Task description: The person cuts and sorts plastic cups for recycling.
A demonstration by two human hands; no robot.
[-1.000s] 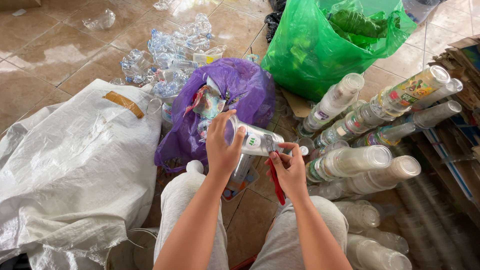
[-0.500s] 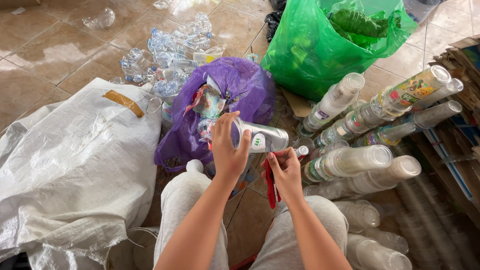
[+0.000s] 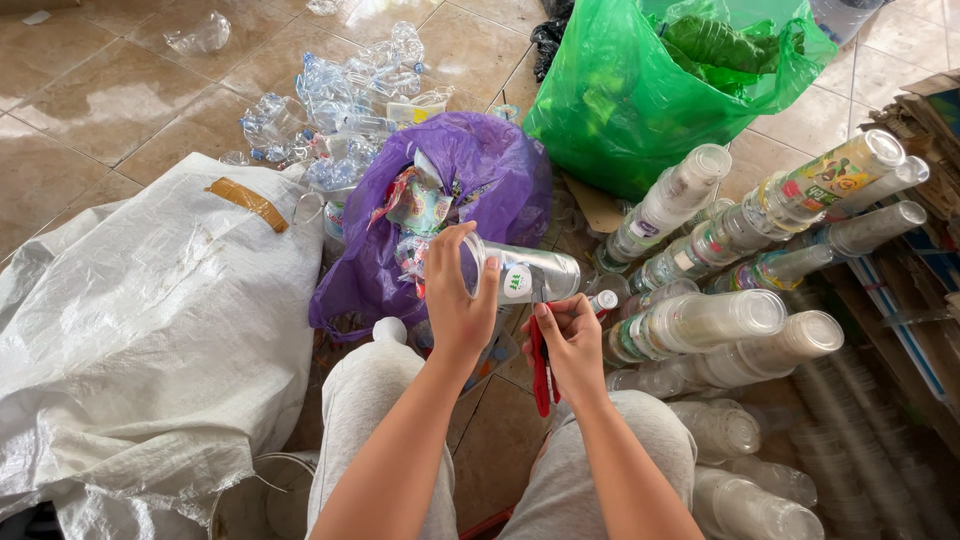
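Observation:
My left hand (image 3: 455, 300) grips the open rim of a clear plastic cup (image 3: 525, 272) with a small green sticker, held on its side above my knees. My right hand (image 3: 570, 340) sits just under the cup's base end, fingers curled around a red-handled tool (image 3: 541, 375) that points downward. Both hands hover in front of an open purple plastic bag (image 3: 480, 170) stuffed with wrappers.
A big white woven sack (image 3: 140, 330) lies at my left. Long stacks of nested clear cups (image 3: 720, 320) lie at the right, by cardboard. A green bag (image 3: 640, 90) stands behind, and crushed clear bottles (image 3: 340, 90) are piled on the tiled floor.
My left hand has shifted along the cup to its rim and tipped it. My right hand has dropped lower with the red tool, closer to my lap.

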